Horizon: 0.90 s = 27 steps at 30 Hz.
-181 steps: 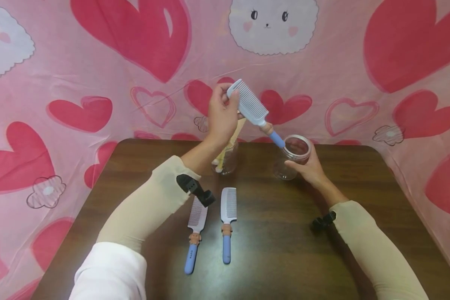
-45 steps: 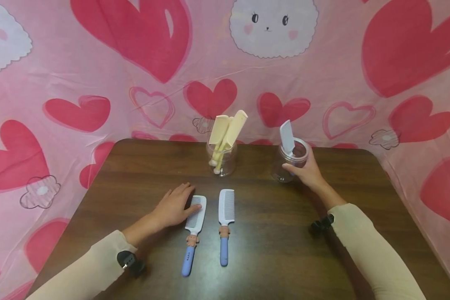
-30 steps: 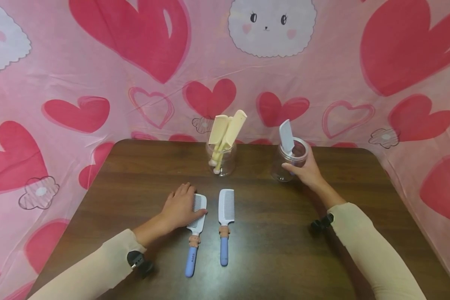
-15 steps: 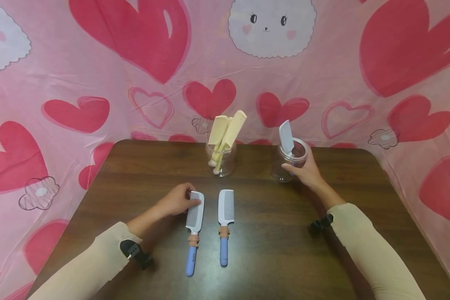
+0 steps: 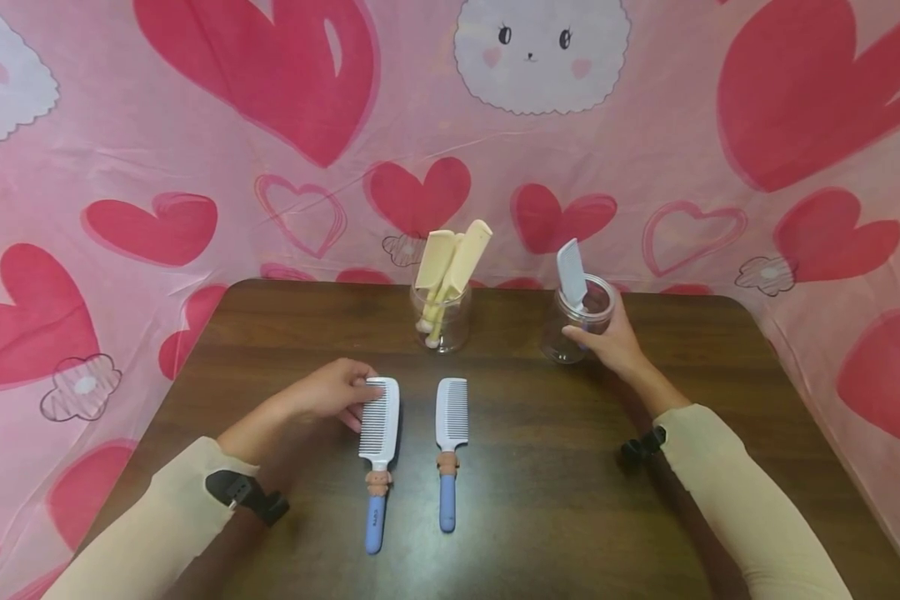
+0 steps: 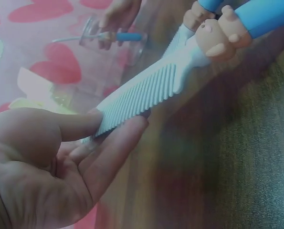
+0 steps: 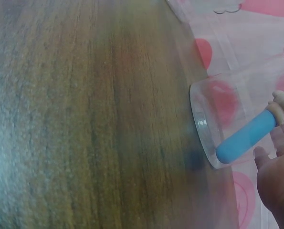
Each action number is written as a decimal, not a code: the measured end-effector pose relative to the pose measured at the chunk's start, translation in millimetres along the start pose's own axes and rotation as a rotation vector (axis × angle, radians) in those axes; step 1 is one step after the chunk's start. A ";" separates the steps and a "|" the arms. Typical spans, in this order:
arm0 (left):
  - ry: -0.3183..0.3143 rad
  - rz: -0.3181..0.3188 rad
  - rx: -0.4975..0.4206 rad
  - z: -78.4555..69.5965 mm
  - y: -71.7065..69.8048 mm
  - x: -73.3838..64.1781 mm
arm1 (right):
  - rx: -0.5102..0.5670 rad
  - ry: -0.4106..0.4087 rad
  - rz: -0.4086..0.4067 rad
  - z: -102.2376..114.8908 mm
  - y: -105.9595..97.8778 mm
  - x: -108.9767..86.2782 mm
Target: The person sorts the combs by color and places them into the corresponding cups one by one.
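Note:
My left hand pinches a white comb by the tip of its toothed end, thumb on one face and fingers behind. Its blue handle with a small brown animal figure points toward me; in the left wrist view the comb slants away from the fingers. A second comb of the same kind lies on the table just to the right. My right hand grips a clear jar at the back right. Inside it a white comb leans handle down, its blue handle near the jar's bottom.
Another clear jar holds several yellow combs, heads up, at the back middle of the dark wooden table. A pink cloth with hearts hangs right behind the table's far edge.
A white comb went from my left hand into the right jar. My left hand then came down to the left comb, pinched its head and shifted it slightly left. The right hand stayed on the jar.

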<state>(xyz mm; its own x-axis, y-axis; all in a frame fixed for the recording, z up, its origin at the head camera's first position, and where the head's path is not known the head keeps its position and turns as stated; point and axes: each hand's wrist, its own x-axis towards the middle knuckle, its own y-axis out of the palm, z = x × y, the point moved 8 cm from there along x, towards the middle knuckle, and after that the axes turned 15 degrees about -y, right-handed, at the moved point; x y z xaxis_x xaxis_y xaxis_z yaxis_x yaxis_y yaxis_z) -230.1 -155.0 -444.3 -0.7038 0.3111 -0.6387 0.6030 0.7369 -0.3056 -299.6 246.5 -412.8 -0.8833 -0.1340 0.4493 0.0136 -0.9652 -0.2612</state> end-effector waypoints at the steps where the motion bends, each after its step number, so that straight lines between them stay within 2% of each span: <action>1: 0.010 0.005 -0.014 -1.6 -1.1 -1.3 | -0.003 0.003 0.001 0.5 -0.1 0.1; 10: 0.111 -0.044 -0.088 -17.7 -12.0 -9.7 | -0.001 0.000 -0.002 2.8 0.3 0.5; 15: 0.158 -0.063 -0.205 -28.2 -17.0 -13.4 | 0.012 -0.013 -0.005 3.9 1.3 1.7; 20: 0.226 -0.104 -0.303 -45.4 -22.0 -16.5 | 0.011 -0.006 -0.004 3.1 1.2 1.6; 27: 0.328 -0.151 -0.360 -72.0 -28.7 -26.4 | 0.012 -0.014 -0.007 0.6 0.2 0.9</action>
<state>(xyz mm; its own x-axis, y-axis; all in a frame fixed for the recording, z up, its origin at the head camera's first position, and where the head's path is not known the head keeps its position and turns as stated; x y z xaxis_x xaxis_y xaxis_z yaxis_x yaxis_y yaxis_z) -255.9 -141.1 -367.8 -0.8887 0.3146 -0.3335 0.3586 0.9302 -0.0779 -300.1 246.1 -411.9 -0.8769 -0.1298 0.4628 0.0129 -0.9688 -0.2473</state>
